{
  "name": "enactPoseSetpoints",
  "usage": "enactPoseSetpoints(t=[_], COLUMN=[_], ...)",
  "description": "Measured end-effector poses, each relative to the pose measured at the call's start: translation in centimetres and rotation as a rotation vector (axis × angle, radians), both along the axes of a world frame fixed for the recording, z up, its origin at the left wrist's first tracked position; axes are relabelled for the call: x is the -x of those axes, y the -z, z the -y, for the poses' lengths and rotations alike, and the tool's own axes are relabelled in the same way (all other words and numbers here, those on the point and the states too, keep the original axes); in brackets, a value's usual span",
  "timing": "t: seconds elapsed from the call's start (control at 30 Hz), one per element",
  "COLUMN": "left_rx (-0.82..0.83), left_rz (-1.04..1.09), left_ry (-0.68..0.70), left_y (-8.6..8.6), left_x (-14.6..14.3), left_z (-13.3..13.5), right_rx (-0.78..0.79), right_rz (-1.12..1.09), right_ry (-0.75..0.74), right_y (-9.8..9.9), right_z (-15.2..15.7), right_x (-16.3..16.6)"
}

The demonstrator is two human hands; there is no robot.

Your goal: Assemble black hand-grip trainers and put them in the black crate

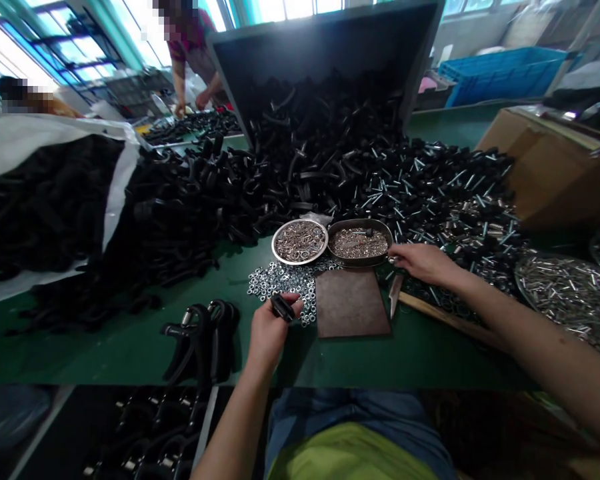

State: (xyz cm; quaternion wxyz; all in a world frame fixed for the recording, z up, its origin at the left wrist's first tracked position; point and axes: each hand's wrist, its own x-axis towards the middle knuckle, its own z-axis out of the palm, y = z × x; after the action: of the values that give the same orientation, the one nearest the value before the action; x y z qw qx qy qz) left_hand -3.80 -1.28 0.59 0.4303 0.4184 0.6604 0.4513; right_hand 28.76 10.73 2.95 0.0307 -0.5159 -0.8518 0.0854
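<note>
My left hand is closed around a small black part, just above scattered metal nuts. My right hand is pinched at the right rim of a dark oval tin of tiny metal pieces; what its fingertips hold is too small to make out. Left of that tin is a round metal dish of small silvery pieces. A flat brown plate lies between my hands. Beside it rests a hammer with a wooden handle, below my right forearm. Assembled black clamp-like parts stand left of my left hand.
Black parts are heaped across the back, spilling from a tilted grey bin. Black-headed bolts lie toward a cardboard box. A white sack is at left, metal pins at right. Another person works behind.
</note>
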Motion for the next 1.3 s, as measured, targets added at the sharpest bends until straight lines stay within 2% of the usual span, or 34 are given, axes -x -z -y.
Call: enactPoseSetpoints(t=[0.07, 0.13, 0.2, 0.27, 0.4, 0.5, 0.63, 0.73, 0.87, 0.93, 0.97, 1.07, 1.2, 1.3], left_rx=[0.027, 0.058, 0.101, 0.131, 0.143, 0.12, 0.081, 0.027, -0.286, -0.384, -0.381, -0.195, 0.204, 0.375], left_rz=[0.23, 0.41, 0.539, 0.616, 0.689, 0.688, 0.605, 0.413, -0.029, -0.126, -0.128, 0.003, 0.463, 0.758], left_ry=[-0.015, -0.004, 0.018, 0.026, 0.078, 0.155, 0.22, 0.258, 0.354, 0.391, 0.382, 0.264, 0.187, 0.2], left_y=[-0.4, -0.8, -1.2, -1.5, -2.3, -2.5, -2.2, -1.8, -1.3, -0.9, -0.7, -0.2, 0.1, 0.1], left_x=[-1.0, -2.2, -3.5, -4.7, -6.1, -6.3, -6.0, -5.6, -5.3, -5.4, -5.6, -6.4, -7.5, -8.1], left_z=[0.6, 1.2, 1.7, 2.0, 2.4, 2.5, 2.5, 2.5, 2.8, 3.1, 3.3, 3.6, 3.5, 3.2], right_rx=[0.101, 0.315, 0.569, 0.73, 0.748, 0.758, 0.827, 0.893, 0.744, 0.744, 0.753, 0.634, 0.336, 0.289], right_rz=[-0.413, -0.892, -1.195, -1.325, -1.275, -1.222, -1.283, -1.361, -1.24, -1.196, -1.184, -1.092, -0.927, -0.954], right_ry=[0.16, 0.263, 0.247, 0.186, 0.146, 0.159, 0.193, 0.26, 0.277, 0.27, 0.269, 0.263, 0.253, 0.219], right_y=[-0.5, -0.9, -1.2, -1.3, -1.1, -0.7, -0.2, -0.3, -0.7, -0.8, -0.9, -1.0, -1.7, -2.6], right_z=[1.5, 3.9, 6.6, 9.1, 11.9, 12.1, 11.9, 11.7, 11.1, 10.9, 10.8, 10.8, 11.5, 12.1], right_x=[0.5, 1.9, 4.0, 6.2, 9.6, 10.5, 10.7, 10.8, 10.5, 10.2, 10.1, 9.8, 10.0, 10.4])
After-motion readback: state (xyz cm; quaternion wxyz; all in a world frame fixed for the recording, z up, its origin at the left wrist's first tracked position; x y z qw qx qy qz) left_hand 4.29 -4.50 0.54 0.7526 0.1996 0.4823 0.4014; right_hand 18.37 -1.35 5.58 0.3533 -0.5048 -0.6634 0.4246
